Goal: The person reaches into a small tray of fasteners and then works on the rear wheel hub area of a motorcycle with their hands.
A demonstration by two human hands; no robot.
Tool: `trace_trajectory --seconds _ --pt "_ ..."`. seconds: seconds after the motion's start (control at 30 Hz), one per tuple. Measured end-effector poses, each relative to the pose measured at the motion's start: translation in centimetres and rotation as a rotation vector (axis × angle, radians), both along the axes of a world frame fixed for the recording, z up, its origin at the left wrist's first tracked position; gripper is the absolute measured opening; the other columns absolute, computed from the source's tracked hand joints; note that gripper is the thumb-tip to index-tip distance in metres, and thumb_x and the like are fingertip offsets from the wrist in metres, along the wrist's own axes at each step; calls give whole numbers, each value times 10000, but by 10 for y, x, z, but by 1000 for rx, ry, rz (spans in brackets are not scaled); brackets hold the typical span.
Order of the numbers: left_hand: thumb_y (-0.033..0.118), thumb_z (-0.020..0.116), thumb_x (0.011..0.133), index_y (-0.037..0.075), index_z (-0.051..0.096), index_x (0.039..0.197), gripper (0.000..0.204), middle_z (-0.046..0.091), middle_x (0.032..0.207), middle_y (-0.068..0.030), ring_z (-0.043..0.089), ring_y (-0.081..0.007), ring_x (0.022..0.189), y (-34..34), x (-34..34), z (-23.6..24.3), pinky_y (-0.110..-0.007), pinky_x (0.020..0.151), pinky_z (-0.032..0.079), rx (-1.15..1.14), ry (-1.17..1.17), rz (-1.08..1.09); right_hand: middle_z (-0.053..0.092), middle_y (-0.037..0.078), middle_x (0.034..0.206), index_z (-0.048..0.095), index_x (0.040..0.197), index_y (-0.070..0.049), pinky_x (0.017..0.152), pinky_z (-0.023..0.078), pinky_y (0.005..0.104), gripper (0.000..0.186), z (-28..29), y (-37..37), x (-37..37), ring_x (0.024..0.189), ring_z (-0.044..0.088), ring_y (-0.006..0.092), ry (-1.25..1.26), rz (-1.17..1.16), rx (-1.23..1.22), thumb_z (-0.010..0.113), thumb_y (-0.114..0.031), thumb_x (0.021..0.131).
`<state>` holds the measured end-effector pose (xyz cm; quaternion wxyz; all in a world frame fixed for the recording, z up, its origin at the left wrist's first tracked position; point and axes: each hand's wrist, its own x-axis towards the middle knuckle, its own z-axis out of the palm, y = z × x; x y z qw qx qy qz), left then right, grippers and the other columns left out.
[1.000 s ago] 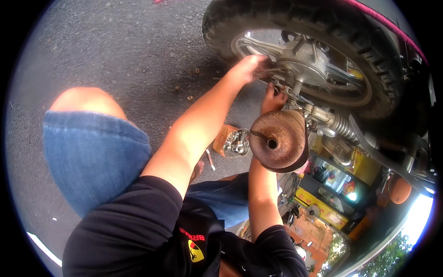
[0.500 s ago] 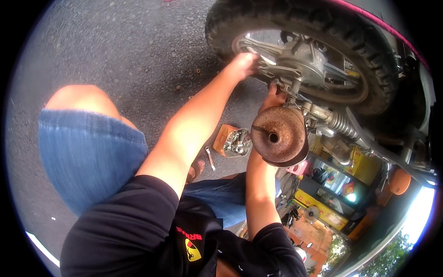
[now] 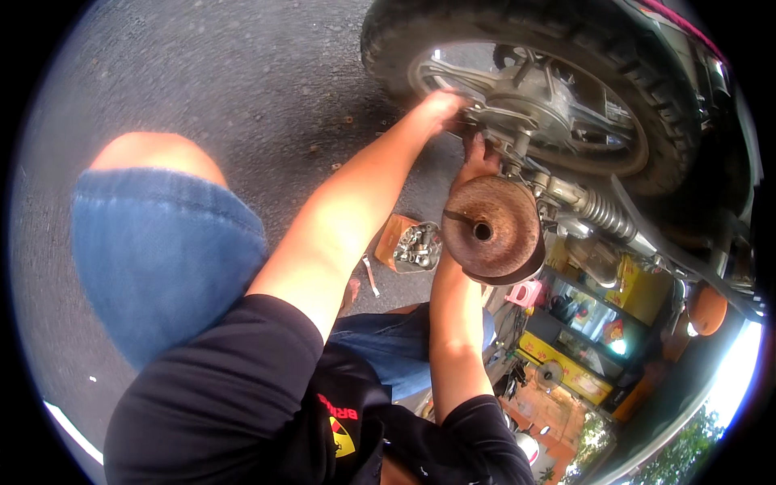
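Note:
A motorcycle wheel with a knobbly black tyre (image 3: 647, 65) and a round metal hub (image 3: 541, 105) fills the upper right. My left hand (image 3: 443, 109) reaches to the hub's lower left edge, its fingers curled in among the metal arms and partly hidden. Just below it, my right hand (image 3: 480, 158) comes up behind the rusty round muffler end (image 3: 493, 230). Its fingers are bent against the parts by the axle end, and their tips are dark with grime. What either hand grips is too hidden to make out.
An orange box (image 3: 408, 244) of loose metal fittings lies on the asphalt, with a wrench (image 3: 370, 275) beside it. A shock absorber spring (image 3: 606, 214) and an orange turn signal (image 3: 706, 311) are to the right. Several small nuts or washers (image 3: 349, 120) are scattered near the wheel.
My left hand has shifted slightly right, closer to my right hand. My right hand's fingers sit a little higher and show more. The view has tilted slightly.

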<state>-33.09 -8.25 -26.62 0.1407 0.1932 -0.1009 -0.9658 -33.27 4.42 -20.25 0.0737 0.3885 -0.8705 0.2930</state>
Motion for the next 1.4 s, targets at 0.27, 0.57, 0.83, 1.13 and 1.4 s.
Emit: trace_trajectory --seconds 0.27,0.57,0.83,1.13,1.4 --pt "30 559 830 20 511 1158 331 633 944 -110 634 -196 775 3 -3 5 -302 607 526 -83 -119 -10 605 136 1085 512 1157 45 793 470 299 319 -15 -7 -2 918 589 212 -399 -99 -284 557 -144 903" --pt "29 570 813 38 501 1187 380 633 961 -95 625 -180 822 4 -1 4 -310 649 525 -96 -110 -9 607 116 1038 523 1088 46 771 493 301 280 -32 -26 -9 898 589 198 -501 -86 -562 620 -37 839" --pt "58 583 815 70 579 1094 279 630 936 -63 604 -165 791 -1 -6 -4 -298 624 514 -189 -59 -97 621 134 1009 552 1053 82 787 480 311 275 -42 -41 -5 907 589 212 -348 -216 -633 641 -10 809" --pt "50 566 824 54 551 1159 335 616 1006 -80 606 -157 849 1 -1 -15 -281 726 512 -311 129 -173 579 98 1059 489 1118 16 757 481 298 272 -41 -24 -8 917 572 189 -500 -101 -635 557 7 855" --pt "31 693 732 33 569 1142 428 634 1024 -78 591 -169 937 13 0 -30 -292 832 471 -481 242 -19 601 68 1024 520 1132 -33 756 468 293 241 -35 -8 -10 868 587 171 -710 -191 -603 498 -92 900"
